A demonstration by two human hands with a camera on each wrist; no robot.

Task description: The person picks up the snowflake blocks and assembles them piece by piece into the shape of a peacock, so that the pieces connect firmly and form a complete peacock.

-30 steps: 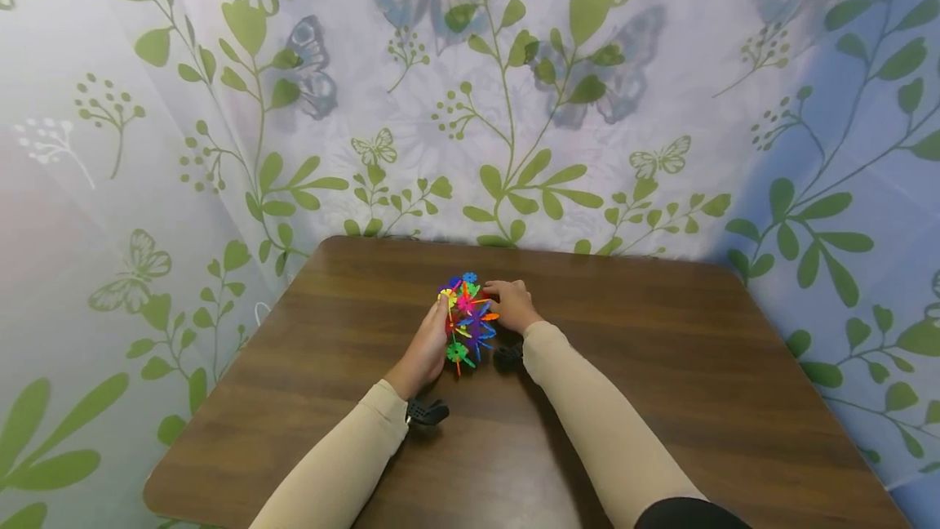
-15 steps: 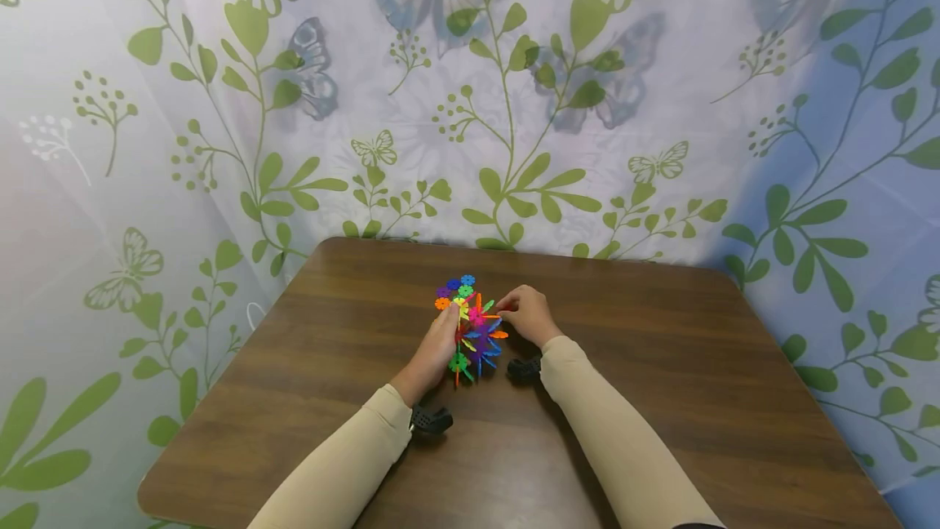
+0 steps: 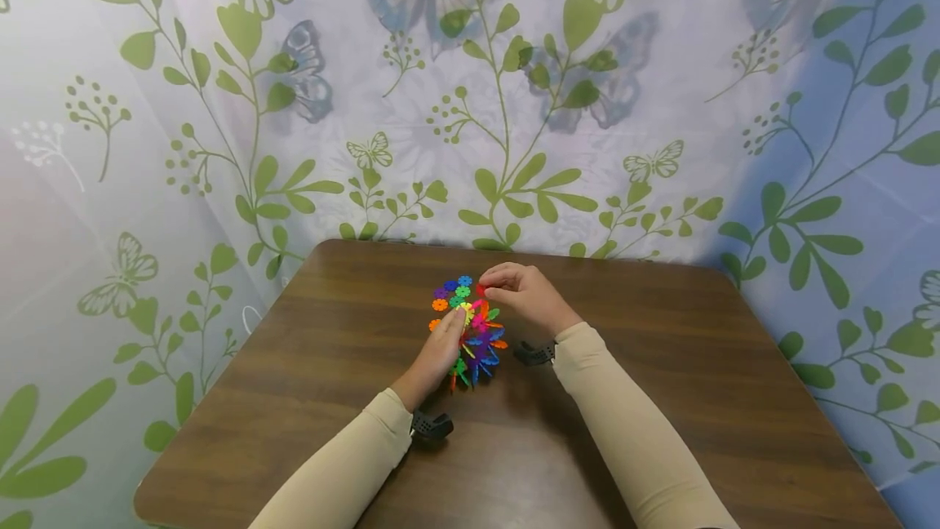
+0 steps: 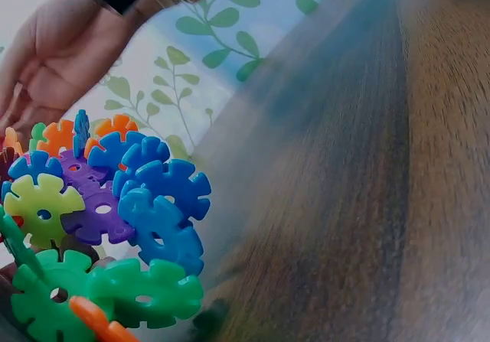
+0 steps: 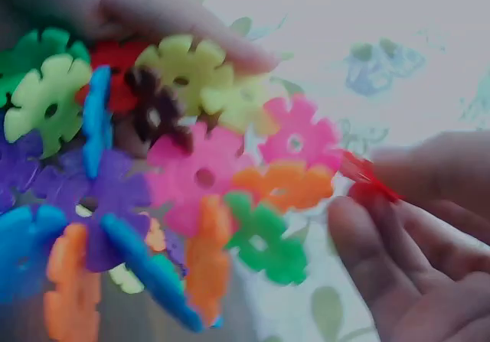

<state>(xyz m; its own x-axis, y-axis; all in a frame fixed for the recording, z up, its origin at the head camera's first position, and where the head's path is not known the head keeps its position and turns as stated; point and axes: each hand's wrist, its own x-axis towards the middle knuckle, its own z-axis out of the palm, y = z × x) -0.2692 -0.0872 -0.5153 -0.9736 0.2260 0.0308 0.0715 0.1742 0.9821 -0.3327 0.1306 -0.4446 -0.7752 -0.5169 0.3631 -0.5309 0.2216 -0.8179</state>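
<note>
Right wrist view: a red piece (image 5: pixel 373 177) is pinched by the fingers (image 5: pixel 360 235) of the right hand (image 3: pixel 527 296), edge pointed leftward at the outer pink piece (image 5: pixel 312 139) of the cluster (image 3: pixel 482 345) held by the left hand (image 3: pixel 432 353).

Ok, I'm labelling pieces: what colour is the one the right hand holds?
Red; the piece shows best in the right wrist view.

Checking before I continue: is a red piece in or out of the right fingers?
In: the right fingers pinch the red piece beside a pink piece; blur hides any join.
</note>
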